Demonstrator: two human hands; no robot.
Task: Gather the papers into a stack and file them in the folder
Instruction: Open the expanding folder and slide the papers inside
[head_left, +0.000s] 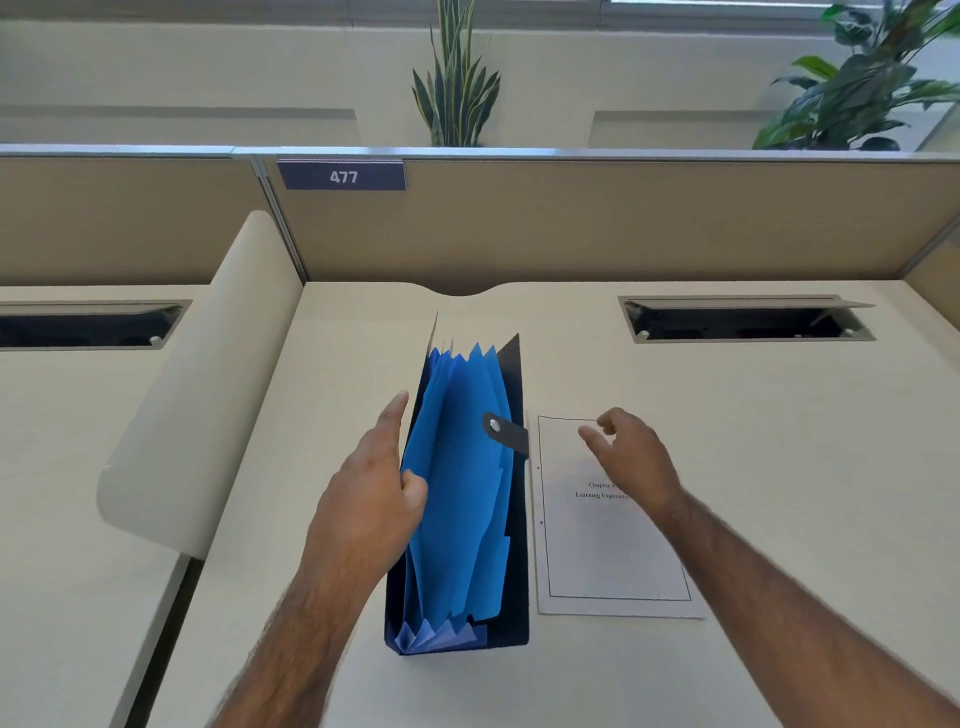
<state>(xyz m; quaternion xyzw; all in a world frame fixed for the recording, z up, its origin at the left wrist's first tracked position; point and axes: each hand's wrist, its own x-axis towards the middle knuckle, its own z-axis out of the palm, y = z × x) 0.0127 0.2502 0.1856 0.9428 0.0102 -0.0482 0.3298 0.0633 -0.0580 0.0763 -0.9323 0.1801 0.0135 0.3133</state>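
Head cam: I see the papers (613, 525) squared into one stack flat on the desk (779, 441), just right of the folder (462, 499), so gathering looks done; filing isn't. Left hand (369, 499) pinches folder's near-left wall, pockets fanned wide. Right hand (631, 457) hovers over stack's top, fingers loosely curled, holding nothing.

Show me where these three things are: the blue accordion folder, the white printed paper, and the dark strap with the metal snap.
Blue accordion folder (460, 493): head view, on the blue pleated dividers.
White printed paper (613, 561): head view, on the blank lower half of the page.
Dark strap with metal snap (506, 430): head view, mid-strap, beside the snap.
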